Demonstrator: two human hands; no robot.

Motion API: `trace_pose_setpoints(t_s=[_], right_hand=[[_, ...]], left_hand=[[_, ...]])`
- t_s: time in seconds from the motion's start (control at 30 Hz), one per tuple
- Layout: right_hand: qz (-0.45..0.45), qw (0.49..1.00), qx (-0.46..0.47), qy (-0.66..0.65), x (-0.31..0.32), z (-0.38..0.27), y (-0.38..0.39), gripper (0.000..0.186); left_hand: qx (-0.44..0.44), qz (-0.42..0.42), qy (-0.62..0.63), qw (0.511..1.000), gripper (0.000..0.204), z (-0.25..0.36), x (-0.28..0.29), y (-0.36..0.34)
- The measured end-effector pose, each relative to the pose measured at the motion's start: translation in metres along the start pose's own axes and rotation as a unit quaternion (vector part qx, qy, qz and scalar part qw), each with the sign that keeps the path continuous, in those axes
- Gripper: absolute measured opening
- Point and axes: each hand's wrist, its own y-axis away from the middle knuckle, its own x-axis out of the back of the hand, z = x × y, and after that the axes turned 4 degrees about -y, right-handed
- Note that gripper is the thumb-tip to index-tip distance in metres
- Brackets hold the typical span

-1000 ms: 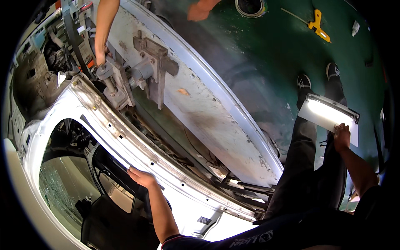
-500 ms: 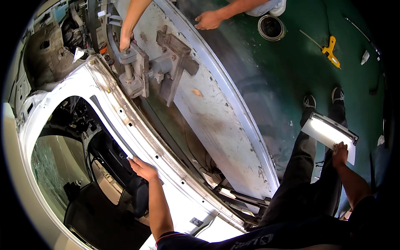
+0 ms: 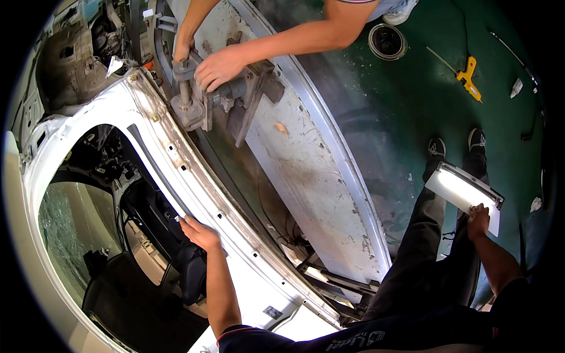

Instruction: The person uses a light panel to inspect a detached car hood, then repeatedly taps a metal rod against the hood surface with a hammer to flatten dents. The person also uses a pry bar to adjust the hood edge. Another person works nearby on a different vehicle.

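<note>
My left hand (image 3: 202, 233) rests on the white car body shell (image 3: 244, 267) at the edge of its window opening. Its fingers are stretched out over that edge, and a tiny pale spot by the fingertips is too small to name. With my right hand (image 3: 479, 222) I grip a flat white board (image 3: 462, 189) with a glaring bright strip and a dark far edge, held in front of my legs. Across from me, a co-worker's two hands (image 3: 216, 69) are on a heavy rusty metal clamp (image 3: 189, 112) beside the car's sill.
A long grey metal platform (image 3: 312, 170) with a raised rim runs alongside the shell. On the green floor are an open round can (image 3: 387, 41), a yellow glue gun (image 3: 468, 79) with a cord, and small scraps. Cracked glass (image 3: 69, 226) shows inside the shell.
The co-worker's free hand has come in from the right and now lies on the clamp. My own hands keep their places, with the view shifted slightly.
</note>
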Motion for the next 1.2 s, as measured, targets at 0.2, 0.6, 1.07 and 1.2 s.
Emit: trace_pose_setpoints(t_s=[0.2, 0.6, 1.07, 1.2], right_hand=[[-0.003, 1.000, 0.000, 0.024, -0.012, 0.011, 0.000, 0.038], [-0.017, 0.995, 0.049, 0.087, -0.001, 0.007, -0.013, 0.037], [-0.010, 0.928, 0.160, 0.336, 0.045, 0.004, -0.029, 0.036], [-0.031, 0.828, 0.272, 0.489, 0.092, 0.014, -0.033, 0.025]], left_hand=[[0.000, -0.001, 0.009, 1.000, 0.067, -0.001, 0.000, 0.003], [0.015, 0.009, -0.021, 1.000, 0.066, 0.007, 0.010, -0.004], [0.031, 0.128, -0.044, 0.990, 0.063, -0.018, -0.005, -0.002], [0.042, 0.144, -0.017, 0.989, 0.067, -0.016, -0.007, 0.007]])
